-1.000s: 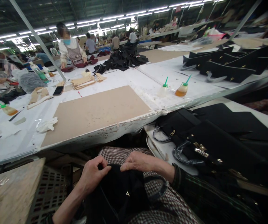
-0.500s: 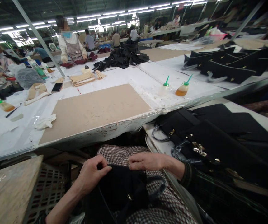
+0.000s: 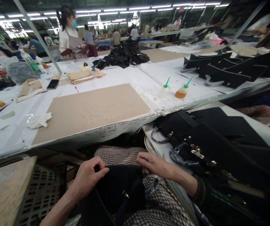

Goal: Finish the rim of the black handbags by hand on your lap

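A black bag [image 3: 125,183] lies on the person's lap, over a brown-and-white checked cloth [image 3: 116,153], with its top edge toward the long surface [image 3: 123,75] in front and a small gold-coloured fitting [image 3: 125,194] on its side. The left hand [image 3: 92,175] pinches the top edge near its left end, thumb and forefinger closed on it and bowed into a ring. The right hand [image 3: 152,163] is at the right end of that edge, fingers curled in; whether it grips the bag or only touches it cannot be told. To the right, more black bags [image 3: 219,141] with metal fittings and wrapped handles lie on a lower white stand. On the long surface, a tan board [image 3: 97,110] lies flat straight ahead, a crumpled white cloth [image 3: 40,121] at its left edge. Beyond its right side stand a pale bottle [image 3: 165,91] and an amber bottle [image 3: 181,92], both with green spouts. Farther back are a phone [image 3: 53,84], a stack of tan pieces [image 3: 80,76] and a heap of black pieces [image 3: 125,58]. Across the surface, a co-worker [image 3: 70,39] in a checked apron stands with dark red pieces [image 3: 91,50]. A plastic basket [image 3: 40,191] sits at lower left, beside a wooden board [image 3: 5,182].
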`<move>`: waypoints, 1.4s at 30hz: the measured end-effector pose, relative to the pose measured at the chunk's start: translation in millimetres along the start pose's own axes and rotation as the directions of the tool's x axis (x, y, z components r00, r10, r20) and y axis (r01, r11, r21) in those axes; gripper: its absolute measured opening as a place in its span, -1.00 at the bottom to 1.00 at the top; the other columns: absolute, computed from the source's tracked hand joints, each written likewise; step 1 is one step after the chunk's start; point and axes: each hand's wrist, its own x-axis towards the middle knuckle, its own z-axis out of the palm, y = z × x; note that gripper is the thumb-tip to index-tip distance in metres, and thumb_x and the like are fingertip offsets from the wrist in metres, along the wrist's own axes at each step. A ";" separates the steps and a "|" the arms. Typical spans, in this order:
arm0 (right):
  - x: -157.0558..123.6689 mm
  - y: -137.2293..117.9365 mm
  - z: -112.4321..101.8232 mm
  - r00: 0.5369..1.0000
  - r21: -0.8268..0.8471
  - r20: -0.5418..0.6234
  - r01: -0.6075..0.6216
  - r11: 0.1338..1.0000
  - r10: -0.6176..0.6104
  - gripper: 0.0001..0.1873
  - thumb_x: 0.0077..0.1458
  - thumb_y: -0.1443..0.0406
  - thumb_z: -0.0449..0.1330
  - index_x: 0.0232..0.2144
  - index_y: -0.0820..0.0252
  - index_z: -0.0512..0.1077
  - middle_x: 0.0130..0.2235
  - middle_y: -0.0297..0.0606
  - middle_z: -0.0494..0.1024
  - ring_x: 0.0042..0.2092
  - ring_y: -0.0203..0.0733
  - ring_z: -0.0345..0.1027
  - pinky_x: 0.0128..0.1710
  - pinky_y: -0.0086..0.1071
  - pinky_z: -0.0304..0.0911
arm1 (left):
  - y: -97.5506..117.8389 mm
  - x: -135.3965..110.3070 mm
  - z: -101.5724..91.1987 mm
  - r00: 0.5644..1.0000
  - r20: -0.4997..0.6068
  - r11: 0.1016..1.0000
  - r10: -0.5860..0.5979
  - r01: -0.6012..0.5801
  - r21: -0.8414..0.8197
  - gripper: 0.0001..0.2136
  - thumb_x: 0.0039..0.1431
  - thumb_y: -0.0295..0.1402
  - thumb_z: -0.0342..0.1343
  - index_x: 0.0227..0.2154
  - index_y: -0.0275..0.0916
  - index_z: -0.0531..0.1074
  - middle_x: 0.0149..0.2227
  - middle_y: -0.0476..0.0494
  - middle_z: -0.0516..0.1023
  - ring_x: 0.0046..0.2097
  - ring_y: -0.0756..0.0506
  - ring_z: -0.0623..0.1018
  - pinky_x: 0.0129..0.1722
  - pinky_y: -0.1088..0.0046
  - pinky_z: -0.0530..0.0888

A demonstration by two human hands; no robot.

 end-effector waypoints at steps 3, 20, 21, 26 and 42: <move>-1.2 8.1 -3.0 0.978 -0.018 -0.207 -0.044 0.999 0.040 -0.52 0.30 -0.05 -0.05 -0.51 0.14 0.21 -0.59 -0.47 0.26 -0.51 -0.31 0.13 -0.43 -0.41 0.12 | -1.3 0.6 0.3 1.000 -0.002 1.000 0.004 -0.004 -0.007 -0.80 0.11 -0.26 0.20 -0.54 -0.21 0.37 -0.42 0.01 0.53 -0.35 -0.07 0.50 -0.29 0.45 0.33; 5.2 -12.4 18.8 0.991 0.164 -0.111 -0.053 0.985 0.072 -0.70 0.11 0.14 0.22 -0.48 0.26 0.50 -0.52 -0.39 0.38 -0.46 -0.32 0.17 -0.47 -0.44 0.07 | 5.3 -4.1 -0.9 1.000 -0.002 0.999 0.025 -0.025 0.023 -0.80 0.15 -0.26 0.18 -0.52 -0.21 0.37 -0.39 -0.01 0.54 -0.31 -0.07 0.50 -0.27 0.45 0.35; 4.4 -12.7 21.4 0.986 0.197 -0.119 -0.089 0.976 0.114 -0.72 0.10 0.15 0.23 -0.48 0.26 0.50 -0.54 -0.41 0.36 -0.48 -0.33 0.14 -0.49 -0.44 0.05 | 6.2 -4.6 -1.0 1.000 0.000 0.999 0.028 -0.028 0.020 -0.80 0.15 -0.26 0.19 -0.52 -0.21 0.37 -0.38 -0.01 0.54 -0.31 -0.07 0.51 -0.27 0.45 0.35; -14.9 -24.1 24.8 0.992 0.243 -0.108 -0.036 0.969 0.064 -0.81 0.17 0.25 0.18 -0.42 0.21 0.52 -0.44 -0.37 0.43 -0.39 -0.28 0.27 -0.40 -0.43 0.16 | 5.8 -12.9 -3.2 0.998 -0.001 0.998 0.061 -0.061 -0.012 -0.78 0.17 -0.26 0.18 -0.53 -0.21 0.36 -0.35 -0.04 0.56 -0.28 -0.08 0.52 -0.23 0.44 0.38; -65.4 0.0 64.2 0.652 -0.572 -0.327 0.440 0.692 -0.684 -0.78 0.20 0.36 0.27 -0.08 0.15 0.45 -0.24 -0.23 0.60 -0.25 -0.19 0.52 -0.27 -0.37 0.48 | 5.2 -47.5 -17.6 0.959 0.036 0.956 0.281 -0.277 -0.099 -0.86 0.21 -0.42 0.16 -0.47 -0.22 0.41 -0.30 -0.11 0.56 -0.26 -0.05 0.54 -0.25 0.47 0.46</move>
